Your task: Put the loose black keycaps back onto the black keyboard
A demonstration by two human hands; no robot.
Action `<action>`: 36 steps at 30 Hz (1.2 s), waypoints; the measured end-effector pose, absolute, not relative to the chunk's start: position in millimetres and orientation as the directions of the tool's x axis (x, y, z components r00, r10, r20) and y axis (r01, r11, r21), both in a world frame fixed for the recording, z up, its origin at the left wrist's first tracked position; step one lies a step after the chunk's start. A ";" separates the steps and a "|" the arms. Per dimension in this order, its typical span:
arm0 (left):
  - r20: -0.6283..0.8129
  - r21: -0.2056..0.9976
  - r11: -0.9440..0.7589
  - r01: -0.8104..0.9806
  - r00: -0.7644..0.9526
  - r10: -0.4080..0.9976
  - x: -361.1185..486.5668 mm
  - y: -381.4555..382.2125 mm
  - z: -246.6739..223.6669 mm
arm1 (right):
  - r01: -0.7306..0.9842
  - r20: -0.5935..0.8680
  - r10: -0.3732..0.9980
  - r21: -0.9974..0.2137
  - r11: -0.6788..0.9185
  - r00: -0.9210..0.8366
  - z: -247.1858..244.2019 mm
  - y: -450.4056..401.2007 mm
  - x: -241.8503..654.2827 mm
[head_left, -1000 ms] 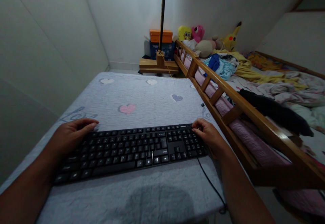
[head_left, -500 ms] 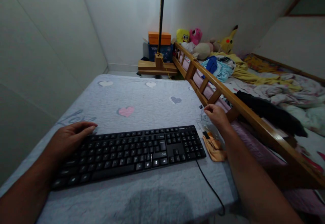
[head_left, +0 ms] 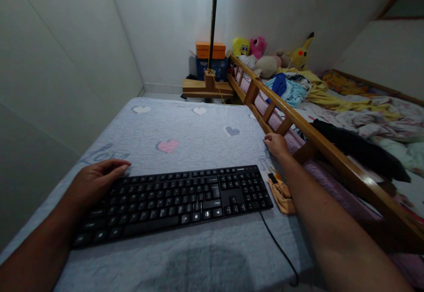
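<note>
A black keyboard (head_left: 185,199) lies slightly slanted on a quilted bedcover (head_left: 205,146) printed with hearts. My left hand (head_left: 99,177) rests over the keyboard's left end, fingers stretched forward past its back edge. Beyond the far right corner, my right hand (head_left: 276,144) is closed, thumb and fingertips pinched together at the cover's right edge. A tiny dark bit shows at those fingertips, too small to name. Below that hand is an orange cloth pouch (head_left: 281,197) with a black piece (head_left: 272,177) on top, partly behind my right forearm. Something clear, like plastic (head_left: 264,161), lies beside it.
A wooden bed rail (head_left: 298,119) runs along the right side, with clothes and plush toys (head_left: 265,60) behind it. The keyboard cable (head_left: 278,245) trails off the front edge. At the back stand a wooden base with a pole (head_left: 208,86) and an orange box (head_left: 210,50).
My right hand has moved slightly forward, and its fingertips now cover the spot where a small black piece lay. The left hand stays at the keyboard. The view has shifted slightly.
</note>
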State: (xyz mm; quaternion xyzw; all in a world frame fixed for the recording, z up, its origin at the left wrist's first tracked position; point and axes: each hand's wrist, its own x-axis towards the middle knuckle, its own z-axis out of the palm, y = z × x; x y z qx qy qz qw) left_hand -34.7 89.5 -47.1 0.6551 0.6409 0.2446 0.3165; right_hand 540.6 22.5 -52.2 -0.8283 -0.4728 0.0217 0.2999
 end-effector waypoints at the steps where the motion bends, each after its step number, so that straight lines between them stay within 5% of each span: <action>1: -0.086 0.727 0.020 0.686 0.062 0.994 -34.7 89.5 -46.9 | 0.763 0.248 0.791 -0.526 -0.374 0.559 -52.6 22.8 540.9; 14: -0.082 0.718 0.012 0.696 0.068 0.994 -35.5 88.9 -46.4 | 0.572 0.103 0.886 -0.796 -0.199 0.452 -19.9 -28.0 490.7; 20: -0.066 0.715 0.002 0.700 0.064 0.996 -36.2 90.6 -48.5 | 0.101 -0.081 0.927 -0.987 -0.127 0.367 -9.3 -73.4 446.1; 36: -0.081 0.720 0.020 0.694 0.056 0.995 -38.2 90.6 -51.0 | 0.331 -0.168 0.958 -0.913 -0.240 0.231 -15.9 -88.2 446.1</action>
